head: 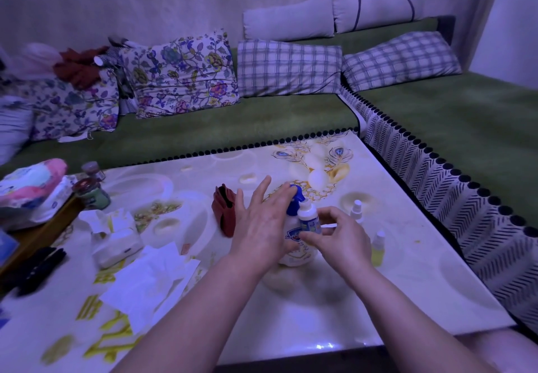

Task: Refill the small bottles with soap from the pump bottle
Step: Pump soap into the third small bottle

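Fingers [260, 192] of the left hand [259, 227] lie straight and slightly spread over the blue pump head [294, 196] of the pump bottle [294, 253]; contact cannot be confirmed. Fingers [330, 212] of the right hand [340, 235] are curled and pinch the small bottle [308, 216], which sits just beyond the left fingertips, close against the pump head. Head view, hazards: neither hand steadies the pump bottle's body, so an off-centre press may tip it. If spout and bottle mouth are misaligned, which cannot be verified here, soap will probably run onto the right fingers and the table [378, 300]. A soapy pinch may let the small bottle slip. Two spare bottles [378, 246] stand just right of the right fingers, within knocking range. Head view, markings: a blue shield emblem beneath the right thumb carries script starting "Sa", possibly Safeguard. The small bottle's label is unreadable.
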